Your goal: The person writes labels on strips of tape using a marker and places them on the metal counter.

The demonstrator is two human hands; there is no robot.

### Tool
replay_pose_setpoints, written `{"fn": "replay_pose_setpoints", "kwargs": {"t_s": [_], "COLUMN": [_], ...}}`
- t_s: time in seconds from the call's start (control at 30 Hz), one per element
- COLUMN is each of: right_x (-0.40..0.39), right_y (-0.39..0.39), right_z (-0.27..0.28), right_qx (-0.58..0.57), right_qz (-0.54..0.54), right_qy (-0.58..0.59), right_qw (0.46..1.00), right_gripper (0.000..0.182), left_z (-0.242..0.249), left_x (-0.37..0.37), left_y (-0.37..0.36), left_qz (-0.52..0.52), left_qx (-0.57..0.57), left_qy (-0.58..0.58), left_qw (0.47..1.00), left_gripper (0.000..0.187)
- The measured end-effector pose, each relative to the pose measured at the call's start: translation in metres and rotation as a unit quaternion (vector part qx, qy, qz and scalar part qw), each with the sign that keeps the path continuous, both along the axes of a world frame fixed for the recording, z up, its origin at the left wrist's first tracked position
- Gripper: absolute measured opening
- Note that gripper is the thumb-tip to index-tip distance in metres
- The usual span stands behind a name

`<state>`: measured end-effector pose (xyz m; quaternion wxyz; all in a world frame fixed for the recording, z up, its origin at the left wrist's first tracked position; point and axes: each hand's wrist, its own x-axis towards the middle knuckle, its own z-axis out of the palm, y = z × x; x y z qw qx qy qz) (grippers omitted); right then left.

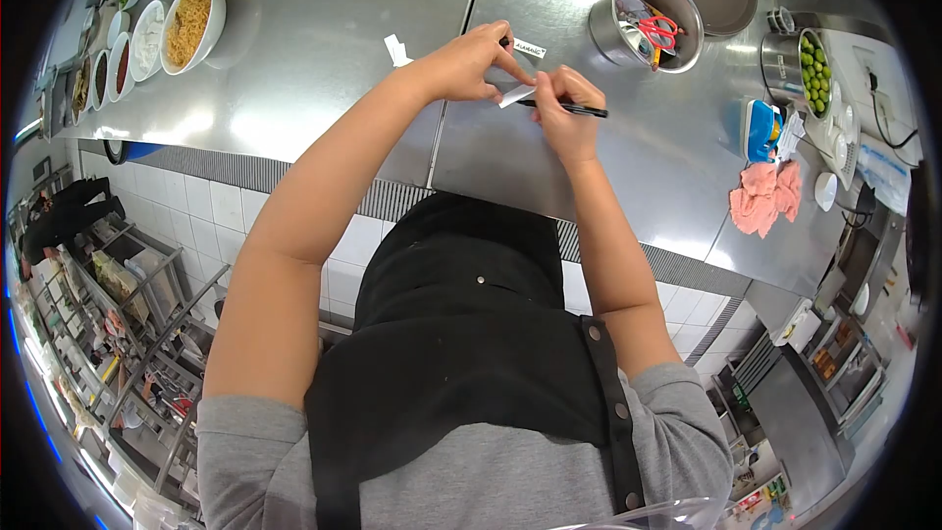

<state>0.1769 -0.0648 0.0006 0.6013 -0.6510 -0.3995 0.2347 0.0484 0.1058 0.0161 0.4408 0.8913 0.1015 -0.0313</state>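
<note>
My right hand (566, 113) is closed around a black marker pen (589, 111), its tip side at a white paper strip (516, 95) on the steel table. My left hand (476, 61) rests at the strip's left side, its index finger reaching to the strip's upper edge and its thumb near the lower edge. A small black piece, which looks like the pen's cap (505, 41), sticks out between the left fingers. Just beyond lies a white label (530, 48) with black handwriting. More white paper slips (396, 50) lie left of my left wrist.
A steel pot (613, 37) holds red-handled scissors (658, 32) and other tools. At right are a pink cloth (764, 198), a blue dispenser (758, 132) and a container of green limes (814, 75). Bowls of food, one with yellow noodles (189, 27), stand at far left.
</note>
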Motion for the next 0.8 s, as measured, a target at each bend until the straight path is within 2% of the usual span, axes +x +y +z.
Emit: {"fn": "replay_pose_setpoints", "kwargs": {"t_s": [0.03, 0.1, 0.17, 0.23, 0.4, 0.47, 0.8], "right_x": [-0.004, -0.009, -0.007, -0.005, -0.007, -0.008, -0.006], "right_y": [0.004, 0.010, 0.011, 0.011, 0.011, 0.011, 0.012], "right_z": [0.000, 0.000, -0.014, -0.019, -0.020, -0.019, -0.023], "right_qx": [0.000, -0.015, -0.025, -0.005, -0.008, -0.010, -0.005], "right_qz": [-0.001, 0.027, 0.027, 0.019, 0.014, 0.015, 0.024], "right_qy": [0.000, 0.087, 0.100, 0.011, -0.016, -0.023, -0.044], "right_qw": [1.000, 0.996, 0.994, 1.000, 1.000, 1.000, 0.999], "right_gripper": [0.039, 0.039, 0.038, 0.037, 0.036, 0.035, 0.034], "left_z": [-0.003, -0.006, -0.008, -0.006, -0.001, 0.006, -0.001], "left_x": [0.000, 0.001, 0.001, 0.001, 0.004, 0.006, 0.005], "left_y": [0.001, 0.002, 0.001, 0.001, 0.001, 0.000, 0.001], "left_qz": [0.002, 0.003, 0.014, 0.009, 0.010, 0.017, 0.017], "left_qx": [0.001, 0.002, 0.002, 0.006, 0.007, 0.009, 0.007], "left_qy": [-0.010, -0.020, 0.001, 0.003, 0.010, 0.050, 0.021], "left_qw": [1.000, 1.000, 1.000, 1.000, 1.000, 0.999, 1.000], "left_gripper": [0.050, 0.046, 0.040, 0.041, 0.043, 0.049, 0.043]}}
